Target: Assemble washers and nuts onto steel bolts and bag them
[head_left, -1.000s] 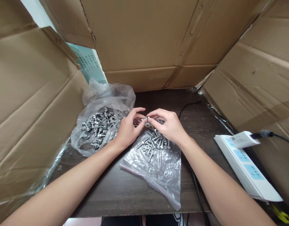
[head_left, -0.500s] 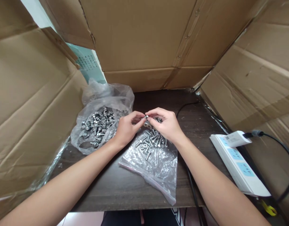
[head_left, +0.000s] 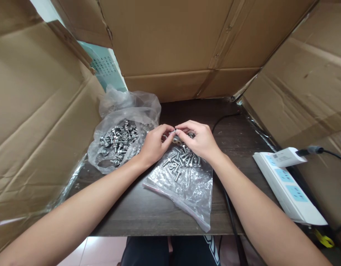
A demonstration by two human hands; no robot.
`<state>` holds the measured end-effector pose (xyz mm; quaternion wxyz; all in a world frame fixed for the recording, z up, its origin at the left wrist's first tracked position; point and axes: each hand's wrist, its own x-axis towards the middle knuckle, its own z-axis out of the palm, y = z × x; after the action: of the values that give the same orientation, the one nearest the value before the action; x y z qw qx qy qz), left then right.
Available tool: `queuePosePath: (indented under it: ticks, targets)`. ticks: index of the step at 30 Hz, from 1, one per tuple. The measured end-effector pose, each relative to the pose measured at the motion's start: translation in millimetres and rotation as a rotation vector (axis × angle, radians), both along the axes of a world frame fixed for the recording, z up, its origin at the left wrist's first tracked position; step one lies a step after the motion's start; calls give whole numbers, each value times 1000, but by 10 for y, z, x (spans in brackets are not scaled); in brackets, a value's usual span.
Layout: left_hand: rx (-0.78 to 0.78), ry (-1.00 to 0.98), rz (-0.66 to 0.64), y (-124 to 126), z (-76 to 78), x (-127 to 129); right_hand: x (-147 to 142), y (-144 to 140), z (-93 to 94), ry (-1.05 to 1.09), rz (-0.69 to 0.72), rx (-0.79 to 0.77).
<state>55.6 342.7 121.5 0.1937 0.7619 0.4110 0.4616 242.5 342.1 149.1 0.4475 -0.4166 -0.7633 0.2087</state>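
My left hand [head_left: 155, 144] and my right hand [head_left: 199, 138] meet above the flat bag, fingertips pinched together. Between them is a small metal bolt [head_left: 174, 131], mostly covered by the fingers; whether a nut or washer is on it I cannot tell. Loose bolts [head_left: 184, 157] lie on a clear zip bag [head_left: 184, 192] below my hands, with nuts [head_left: 172, 166] among them. Several washers and nuts show just under my fingertips. Left of my left hand, an open plastic bag [head_left: 97, 147] holds a heap of flanged bolts [head_left: 120, 138].
Cardboard panels [head_left: 170, 40] stand at the back and both sides of the dark table [head_left: 126, 218]. On the right lies a white power strip [head_left: 289, 188] with a plugged-in white adapter [head_left: 288, 157]. A black cable [head_left: 228, 203] runs past my right forearm.
The view has tilted slightly, so everything sits a little higher and further right. Both hands stay pinched at the bolt, with a small shift of the fingers.
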Motion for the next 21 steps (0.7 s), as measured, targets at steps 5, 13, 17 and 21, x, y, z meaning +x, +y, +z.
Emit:
queuePosePath:
  ticks: [5, 13, 17, 21]
  targets:
    - [38, 22, -14, -33, 4, 8, 10, 6, -17, -169, -68, 127]
    - [68, 21, -20, -38, -13, 13, 35, -21, 10, -282, -6, 63]
    - [60, 21, -32, -34, -4, 9, 39, -4, -6, -310, 2, 41]
    - [38, 0, -25, -25, -4, 7, 38, -21, 14, -282, -6, 11]
